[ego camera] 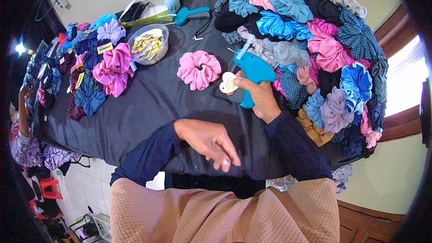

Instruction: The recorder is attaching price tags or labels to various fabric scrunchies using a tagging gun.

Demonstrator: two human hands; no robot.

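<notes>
A teal tagging gun [255, 68] with a clear strip of plastic fasteners on top is gripped in my right hand [261, 99]. The thumb of that hand also pins a cream heart-shaped paper tag [227, 82] with small print against the gun's side. Just left of the tag, a pink fabric scrunchie [199, 71] lies flat on the black table cover [152, 118]. My left hand [206, 140] hovers near the front edge, fingers loosely curled and apart, with nothing visible in it.
Mixed scrunchies form a large pile [324, 47] on the right. Tagged scrunchies [111, 67] lie left, beside a clear plastic tub [164, 49] of yellow-and-white tags. Behind are a second teal tagging gun [189, 14] and an opened box [145, 23]. Another person's arm [23, 114] shows far left.
</notes>
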